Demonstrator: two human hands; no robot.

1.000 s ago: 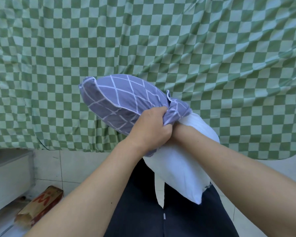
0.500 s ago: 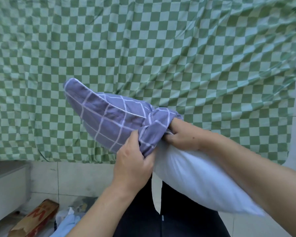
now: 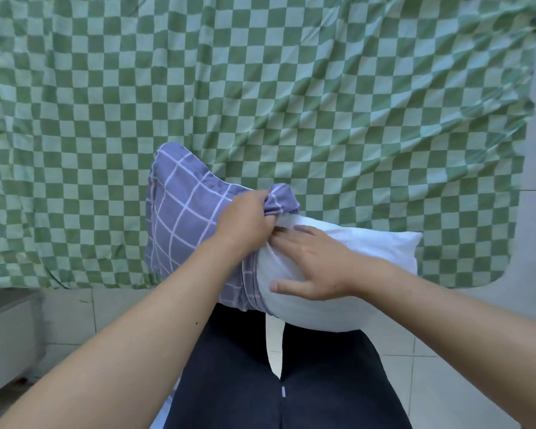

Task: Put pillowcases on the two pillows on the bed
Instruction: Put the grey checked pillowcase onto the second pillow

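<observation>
A white pillow [image 3: 369,258] lies across my lap at the bed's near edge, its left half inside a purple pillowcase [image 3: 183,218] with a white grid pattern. My left hand [image 3: 245,224] grips the bunched rim of the pillowcase on top of the pillow. Flat on the bare white part, just right of that rim, rests my right hand [image 3: 310,267] with its fingers spread. The pillow's right end sticks out uncovered. No second pillow is in view.
The bed is covered by a green and white checkered sheet [image 3: 291,88] that fills the upper view. My dark trousers [image 3: 276,382] are below the pillow. A white cabinet [image 3: 7,329] stands at the lower left on the tiled floor [image 3: 446,366].
The pillow has swung down to lie level across my lap. My right hand has come out of the pillowcase opening and now lies flat on the white pillow. My left hand still holds the rim.
</observation>
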